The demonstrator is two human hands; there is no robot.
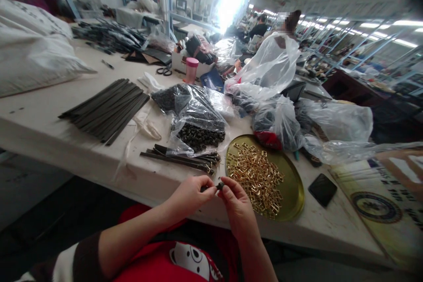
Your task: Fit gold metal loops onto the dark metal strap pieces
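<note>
Close to the table's front edge, my left hand [197, 191] pinches a dark strap [204, 188], most of it hidden by the fingers. My right hand [237, 202] is closed on a small black piece [220, 186] that meets the strap between both sets of fingertips. Just right of them, a round gold tray [293, 185] holds a heap of gold buckles [256, 176]. Beyond my left hand lie several dark straps [175, 160], some with gold metal at the end. Behind these, an open plastic bag [198, 103] spills small black pieces [198, 136].
A bundle of dark strips [107, 108] lies at the left, near a white sack [33, 44]. Scissors [164, 70] and a pink-lidded jar [191, 70] stand farther back. Clear plastic bags [276, 116] crowd the far right. A black flat object [323, 190] rests beside the tray.
</note>
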